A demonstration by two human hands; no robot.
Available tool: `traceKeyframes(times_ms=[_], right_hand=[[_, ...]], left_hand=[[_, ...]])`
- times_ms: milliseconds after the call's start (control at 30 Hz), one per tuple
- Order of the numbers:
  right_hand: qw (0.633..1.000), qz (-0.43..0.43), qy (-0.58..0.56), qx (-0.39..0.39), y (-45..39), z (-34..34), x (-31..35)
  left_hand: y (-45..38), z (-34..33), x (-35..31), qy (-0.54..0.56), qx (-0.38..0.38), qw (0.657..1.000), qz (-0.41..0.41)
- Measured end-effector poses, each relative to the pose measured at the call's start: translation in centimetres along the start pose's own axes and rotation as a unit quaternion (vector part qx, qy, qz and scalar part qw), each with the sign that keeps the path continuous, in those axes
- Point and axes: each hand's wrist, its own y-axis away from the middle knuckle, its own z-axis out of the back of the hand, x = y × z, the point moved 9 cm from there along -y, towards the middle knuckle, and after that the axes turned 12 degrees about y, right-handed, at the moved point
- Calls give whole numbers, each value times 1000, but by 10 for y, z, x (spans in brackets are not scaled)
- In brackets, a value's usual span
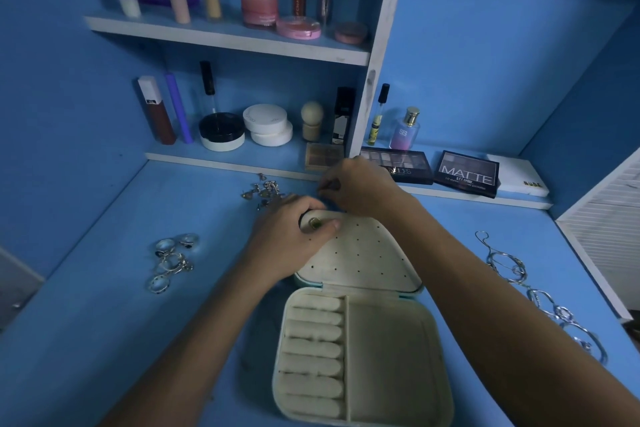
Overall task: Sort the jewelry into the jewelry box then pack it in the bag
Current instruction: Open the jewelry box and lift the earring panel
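We note blue walls [485, 45] and a blue desk top [86, 322] under dim, bluish light. A white-edged upper shelf [225, 40] and lower shelf [235, 166] meet a white upright divider [381, 55]. A white slatted panel [609, 225] stands at right.

We observe both forearms reaching forward over the open jewelry box [360, 340]. The left hand [294, 236] rests on the far left corner of its lid, thumb pressing an earring [314, 222] there. The right hand [360, 187] hovers just beyond the lid's far edge, fingers curled, pinching something small.
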Motion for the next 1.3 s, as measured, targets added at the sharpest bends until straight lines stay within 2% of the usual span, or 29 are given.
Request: traceKeyframes(times_ms=[533, 633, 767, 867, 1000, 1300], right_hand=[[1000, 18, 10, -1, -2, 1, 6], [999, 8, -31, -12, 2, 6, 0], [991, 6, -116, -70, 11, 15, -9], [978, 8, -174, -112, 24, 26, -15], [952, -43, -255, -162, 47, 42, -33], [928, -110, -321, -156, 80, 50, -77]], left_hand=[[1, 0, -4, -2, 2, 1000, 3], [2, 1, -5, 0, 5, 1000, 7], [3, 1, -6, 10, 8, 1000, 12], [4, 2, -7, 14, 8, 1000, 12], [5, 5, -13, 13, 0, 1000, 5], [13, 17, -35, 47, -15, 998, -25]])
